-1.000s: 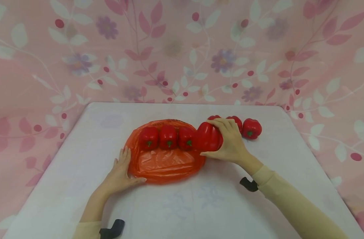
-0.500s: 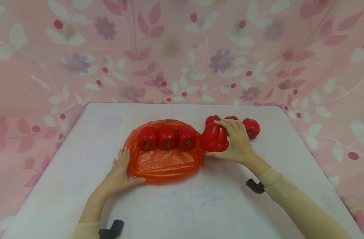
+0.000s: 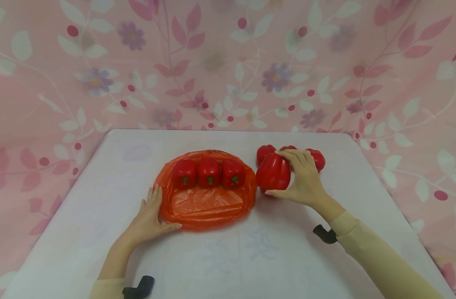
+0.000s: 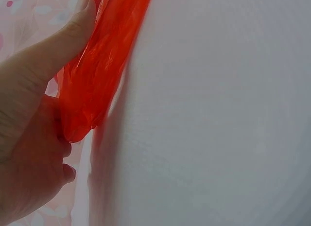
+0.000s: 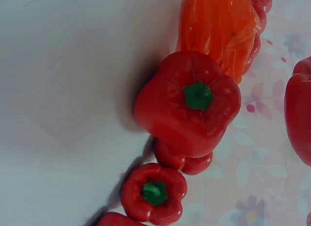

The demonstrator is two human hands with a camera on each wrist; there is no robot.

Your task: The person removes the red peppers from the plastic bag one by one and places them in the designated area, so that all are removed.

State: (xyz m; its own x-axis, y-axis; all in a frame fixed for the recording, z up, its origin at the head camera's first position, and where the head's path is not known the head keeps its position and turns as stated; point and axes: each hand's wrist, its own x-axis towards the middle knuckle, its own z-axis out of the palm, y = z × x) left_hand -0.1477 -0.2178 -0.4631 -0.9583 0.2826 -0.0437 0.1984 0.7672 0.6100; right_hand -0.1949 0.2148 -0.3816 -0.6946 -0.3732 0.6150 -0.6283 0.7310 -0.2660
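Note:
My right hand (image 3: pixel 303 179) grips a large red bell pepper (image 3: pixel 273 172) just right of a flattened orange plastic bag (image 3: pixel 207 205). In the right wrist view a big red pepper (image 5: pixel 189 102) with a green stem fills the middle, and the orange bag (image 5: pixel 218 29) lies beyond it. Three red peppers (image 3: pixel 208 171) sit in a row on the bag's far part. My left hand (image 3: pixel 148 216) rests flat on the bag's left edge, its thumb along the near edge. In the left wrist view the thumb (image 4: pixel 73 31) touches the bag (image 4: pixel 102 75).
Three loose red peppers (image 3: pixel 264 152) lie in a row right behind my right hand; two of them (image 5: pixel 154 192) show in the right wrist view. The white table (image 3: pixel 250 257) ends at a pink floral cloth backdrop (image 3: pixel 228 62).
My right hand has carried the large pepper to the right, away from the bag and up against the loose peppers. The left hand has stayed put.

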